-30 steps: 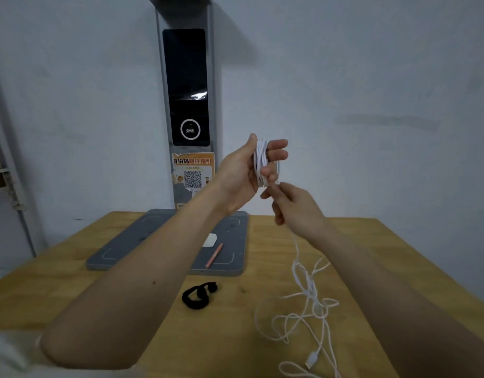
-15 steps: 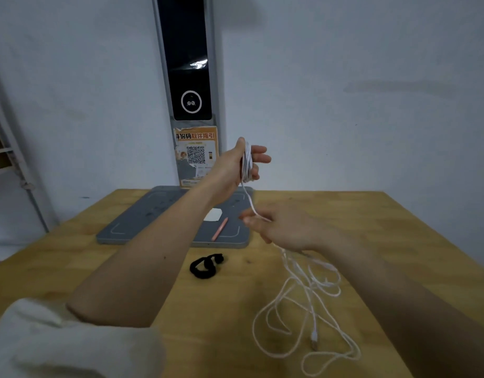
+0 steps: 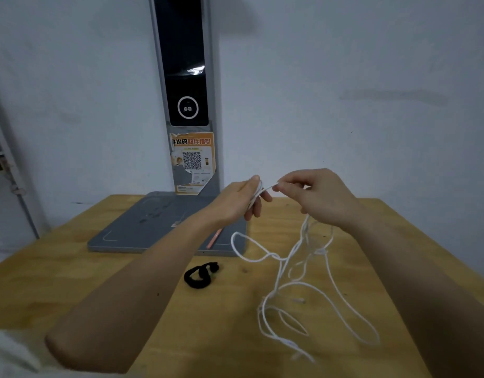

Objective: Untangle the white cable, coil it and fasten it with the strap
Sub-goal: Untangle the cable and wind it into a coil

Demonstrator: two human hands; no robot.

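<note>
Above the wooden table, my left hand closes around a small bundle of the white cable, lower than a moment ago. My right hand has risen level with it and pinches the strand just beside the bundle. The loose cable hangs from my right hand and sprawls in tangled loops over the tabletop, spread wider than before. The black strap lies untouched near the grey pad.

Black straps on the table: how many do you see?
1. The black strap lies curled on the wooden table, in front of the grey base and left of the loose white cable. None seems hidden.
</note>
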